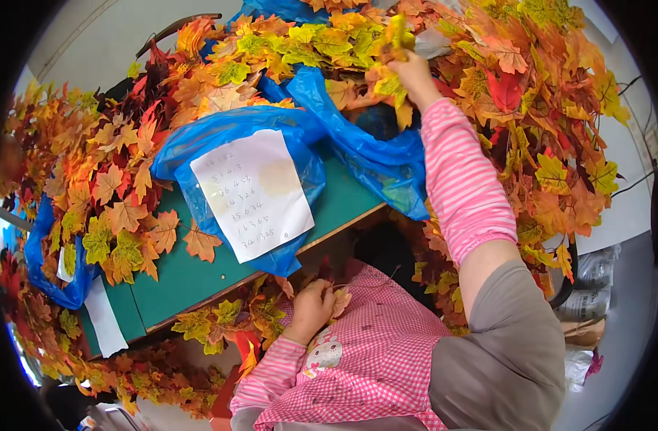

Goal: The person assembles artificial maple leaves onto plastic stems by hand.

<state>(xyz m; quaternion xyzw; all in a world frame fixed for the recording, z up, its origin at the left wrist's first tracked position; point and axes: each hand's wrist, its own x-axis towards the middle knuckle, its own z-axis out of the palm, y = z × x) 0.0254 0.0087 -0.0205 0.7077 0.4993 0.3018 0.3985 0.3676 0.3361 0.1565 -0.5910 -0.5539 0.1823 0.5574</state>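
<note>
Head cam view, looking down at a green bench (192, 276) that's basically buried in fake autumn maple leaves. I'll use the white sheet of paper (252, 192) as my landmark: it has handwritten rows on it and lies on top of a blue plastic bag (200, 144) in the middle of the bench.

The right hand (413, 75) is stretched way out, up and to the right of the paper, and it's closed around a yellow-green leaf sprig (395, 39), holding it up above the big heap of orange and yellow leaves (530, 108) at the far right. The forearm wears a pink striped sleeve cover (462, 187).

The left hand (311, 310) sits below the paper, down past the bench's near edge, right against the pink checked apron (379, 359). Its fingers are curled around a small orange-tan leaf (340, 300) with thin stems running off to the right.

To the left of the paper there's a loose spread of orange and yellow leaves (121, 215) on the bench. Farther left and lower is a second blue bag (45, 269) with a white paper strip (103, 320) hanging beside it. More leaf garlands (149, 373) trail below the bench edge.
</note>
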